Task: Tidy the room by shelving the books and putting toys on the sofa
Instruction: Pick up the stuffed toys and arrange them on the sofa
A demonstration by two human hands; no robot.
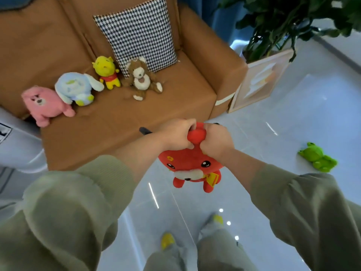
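While clamped on the top knob of a round red plush animal toy, pressed close against each other: left grip and right grip, fingers of both curled tight round the red fabric. Hanging below them, face turned up, black eyes, white muzzle, yellow patch at one side; clear of the floor, just off the front corner of the seat, not on it. Beside the left grip, something short and dark poking out; cannot tell what. Running back from both grips, loose olive-green fabric sleeves.

Just beyond, a brown upholstered sofa, with four toys in a row toward the back of the seat. From the left: a pink plush bear at the seat's edge, touching a pale blue plush with long white ears; then a yellow plush bear in a red shirt, upright; then a brown and white plush bear, seated, resting against a black-and-white houndstooth cushion propped on the backrest.

To the right, on the glossy pale grey floor, a bright green plush frog, well apart from the sofa. Against the sofa's right arm, a pale-framed picture, leaning; behind it, a leafy green potted plant. At the bottom, grey trouser legs and yellow-toed shoes on the floor.
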